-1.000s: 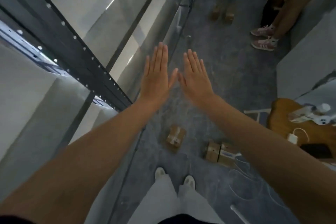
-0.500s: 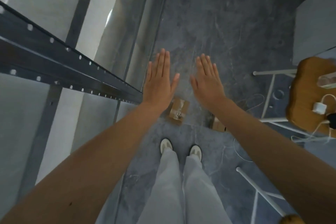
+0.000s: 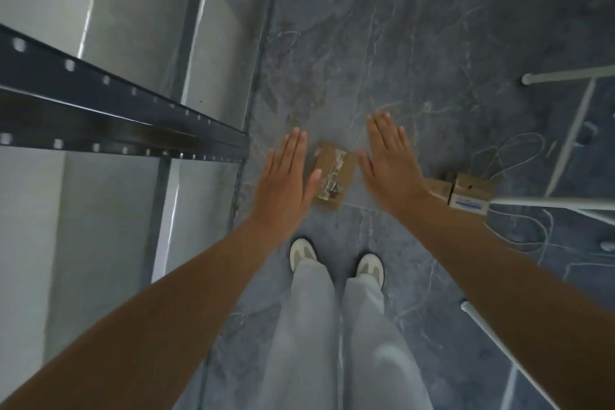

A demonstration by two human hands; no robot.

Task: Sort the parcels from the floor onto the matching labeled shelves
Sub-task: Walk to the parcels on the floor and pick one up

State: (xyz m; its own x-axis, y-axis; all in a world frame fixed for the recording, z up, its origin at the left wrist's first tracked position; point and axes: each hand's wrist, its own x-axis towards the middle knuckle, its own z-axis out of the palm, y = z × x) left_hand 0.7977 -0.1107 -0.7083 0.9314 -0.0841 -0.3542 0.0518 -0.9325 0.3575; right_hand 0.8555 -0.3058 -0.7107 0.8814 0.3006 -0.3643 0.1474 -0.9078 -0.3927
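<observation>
A small brown cardboard parcel [image 3: 332,173] with clear tape along its top lies on the grey floor just ahead of my feet. My left hand [image 3: 286,176] hovers flat at its left side and my right hand [image 3: 387,163] hovers flat at its right side, fingers straight, both above it and holding nothing. Two more brown parcels [image 3: 461,191] lie side by side further right, one with a white label; my right wrist hides part of them. The dark metal shelf rack [image 3: 116,116] stands at my left.
White chair legs [image 3: 572,130] and a loose white cable [image 3: 519,156] cross the floor at the right, close to the two parcels. My white shoes [image 3: 336,260] stand just behind the taped parcel. Grey marbled floor [image 3: 399,27] stretches ahead.
The view has tilted down to the floor. Both hands have spread apart and now sit on either side of the taped parcel, which appears closer.
</observation>
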